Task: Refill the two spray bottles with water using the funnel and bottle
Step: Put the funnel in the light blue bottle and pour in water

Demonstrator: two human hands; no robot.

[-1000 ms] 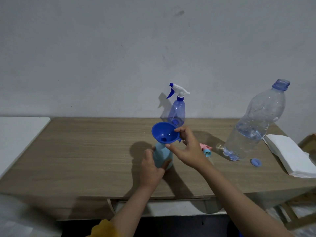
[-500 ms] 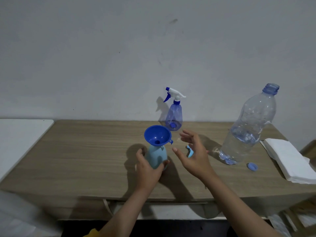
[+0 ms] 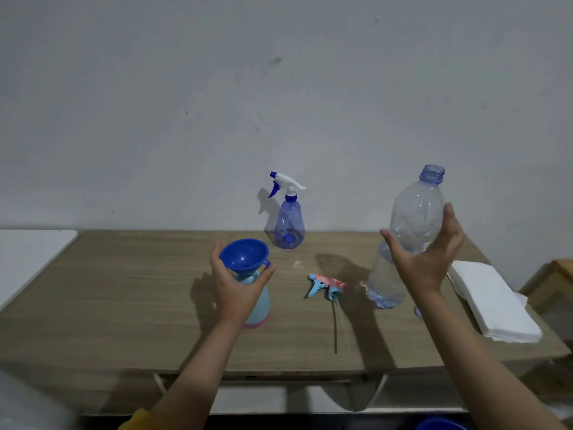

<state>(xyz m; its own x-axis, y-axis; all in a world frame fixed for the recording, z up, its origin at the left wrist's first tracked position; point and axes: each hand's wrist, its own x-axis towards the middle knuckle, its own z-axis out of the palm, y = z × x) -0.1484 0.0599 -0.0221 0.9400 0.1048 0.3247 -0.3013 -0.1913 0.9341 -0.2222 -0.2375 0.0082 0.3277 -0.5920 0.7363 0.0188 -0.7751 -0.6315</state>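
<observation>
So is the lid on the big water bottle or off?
Off. The big water bottle has a bare, open neck, and the right hand is reaching around its middle.

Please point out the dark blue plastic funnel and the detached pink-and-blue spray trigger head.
Dark blue plastic funnel (image 3: 244, 254): head view, inside of bowl.
Detached pink-and-blue spray trigger head (image 3: 329, 284): head view, body.

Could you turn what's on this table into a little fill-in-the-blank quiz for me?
1. The blue funnel sits in the neck of the light blue spray bottle, steadied by the ____ hand.
2. The right hand reaches around the big clear ____, whose cap is off.
3. The pink and blue spray head lies loose on the wooden ____.
4. The dark blue spray bottle at the back stands ____.

Missing words: left; water bottle; table; upright
</observation>
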